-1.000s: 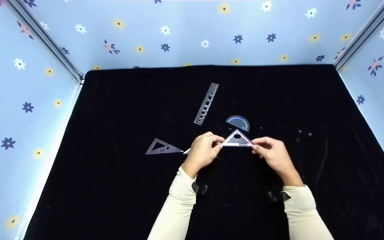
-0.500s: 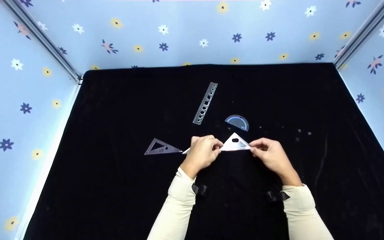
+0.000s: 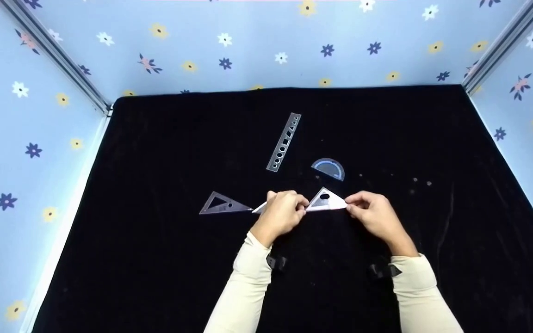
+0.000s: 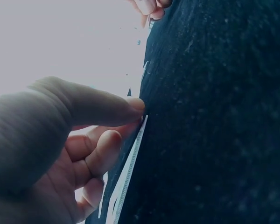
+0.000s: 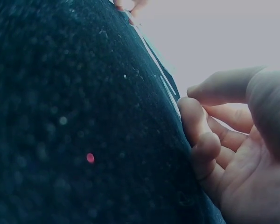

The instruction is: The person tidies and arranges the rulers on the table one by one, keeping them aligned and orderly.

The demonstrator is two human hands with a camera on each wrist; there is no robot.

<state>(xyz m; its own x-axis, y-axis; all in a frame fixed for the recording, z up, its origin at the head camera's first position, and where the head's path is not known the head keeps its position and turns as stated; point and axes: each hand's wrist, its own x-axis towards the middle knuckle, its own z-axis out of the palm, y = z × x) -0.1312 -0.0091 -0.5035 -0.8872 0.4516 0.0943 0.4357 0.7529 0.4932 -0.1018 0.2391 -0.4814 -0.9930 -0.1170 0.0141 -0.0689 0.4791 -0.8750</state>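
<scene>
The held triangle (image 3: 331,203) has shifted closer to the body, its base roughly in line with the left triangle (image 3: 224,208). Left hand (image 3: 280,210) and right hand (image 3: 375,214) pinch its lower corners. Alignment appears nearly done, release outstanding; ruler (image 3: 281,143) and protractor (image 3: 329,169) lie beyond.

The person wears cream sleeves (image 3: 251,275) and black wrist devices (image 3: 277,263).

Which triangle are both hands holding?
The rightmost triangle, its lower corners pinched by the left hand and right hand. The leftmost triangle lies untouched; the white piece by the left hand is mostly hidden.
</scene>
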